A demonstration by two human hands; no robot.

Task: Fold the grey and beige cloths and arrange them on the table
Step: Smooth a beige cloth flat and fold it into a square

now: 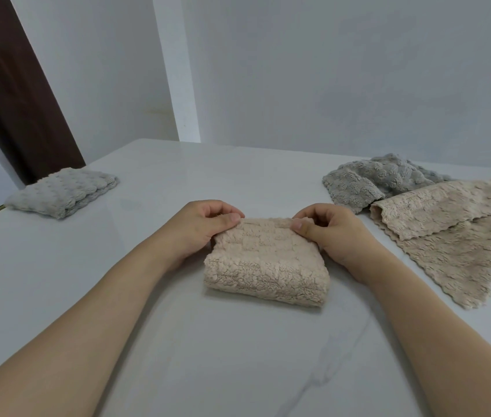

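Pale grey walls back a white marble-look table (238,356) with faint grey veining, and a dark brown door panel (12,94) stands at the far left. In the middle of the table lies a folded beige fluffy cloth (265,266), a thick, roughly square bundle. The person's left hand (202,227) pinches its far left corner, thumb on top and fingers curled behind the edge. The right hand (328,230) pinches the far right corner the same way, thumb pressed onto the pile. Both forearms are bare.

At the far left edge of the table sits a folded pale grey bobbled cloth (63,192), well apart from the hands. To the right is a loose heap: a crumpled grey fluffy cloth (370,179) at the back, with an unfolded beige cloth with scalloped edges (449,236) partly overlapping it and spreading towards the near side.

No writing, labels or brand marks can be read on anything.
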